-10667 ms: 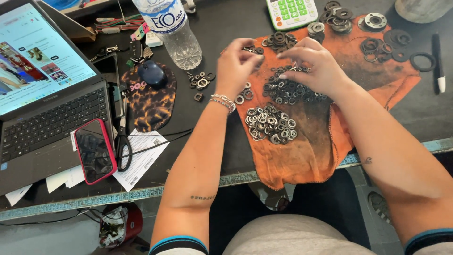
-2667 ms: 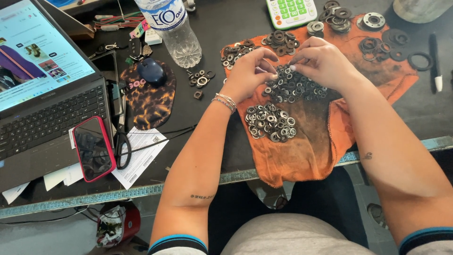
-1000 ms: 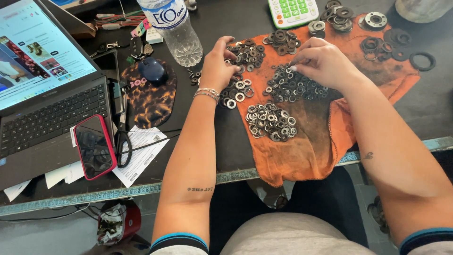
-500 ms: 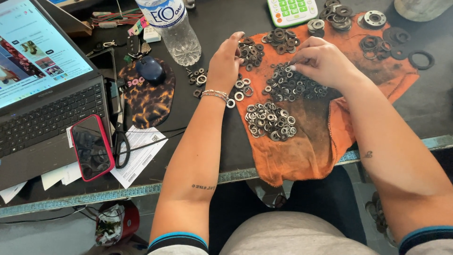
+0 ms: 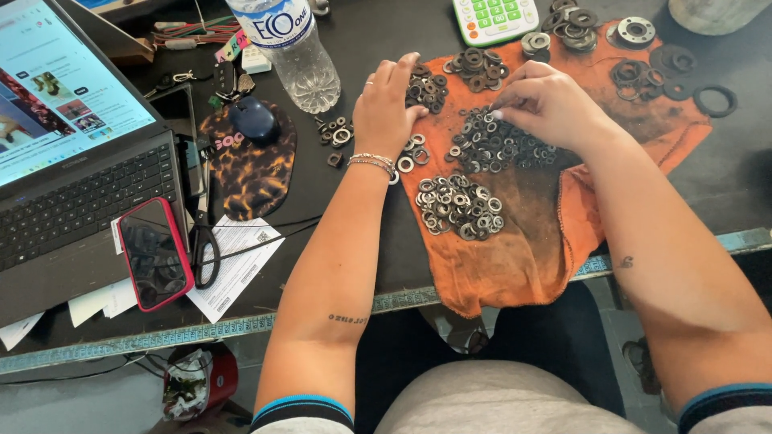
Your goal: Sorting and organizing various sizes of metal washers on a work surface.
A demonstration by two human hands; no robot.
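An orange cloth (image 5: 523, 249) lies on the dark table and hangs over its front edge, carrying several heaps of metal washers. My left hand (image 5: 384, 108) lies flat, fingers spread, beside a small dark washer heap (image 5: 426, 88) at the cloth's left edge. My right hand (image 5: 547, 100) rests on the middle washer heap (image 5: 490, 149), fingertips pinched together at its top; whether a washer is between them is hidden. A shinier washer heap (image 5: 458, 205) lies nearer me, untouched. A few loose washers (image 5: 408, 157) sit by my left wrist.
A laptop (image 5: 72, 161) stands open at the left, a red-cased phone (image 5: 154, 253), scissors (image 5: 205, 233) and papers beside it. A mouse (image 5: 253, 120) sits on a spotted pad; a water bottle (image 5: 293, 48) and calculator (image 5: 494, 16) stand behind. Larger rings (image 5: 712, 100) lie far right.
My left hand has moved left and away from me, off the middle heap to the small dark heap. My right hand has stayed on the middle heap.
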